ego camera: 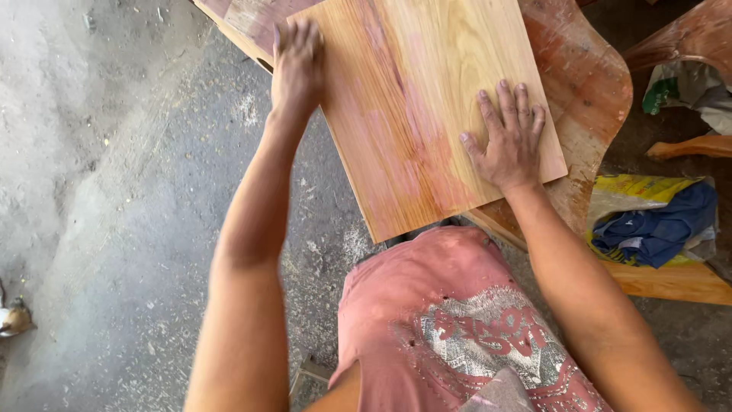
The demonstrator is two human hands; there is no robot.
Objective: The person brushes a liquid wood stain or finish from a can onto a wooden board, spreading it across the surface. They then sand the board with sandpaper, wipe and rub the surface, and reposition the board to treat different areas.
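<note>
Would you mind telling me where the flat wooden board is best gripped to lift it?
Probably by its two long side edges, one hand from each side. The wooden board lies flat, and the left hand already rests at the left edge, while the right hand presses flat near the right edge.

I see a reddish-stained wooden surface (587,84) carrying a pale wooden board (415,99) flat on top, and beside that surface to the right, on the dusty grey floor (114,191), a yellow sack (648,191) with blue cloth (659,225) on it.
</note>
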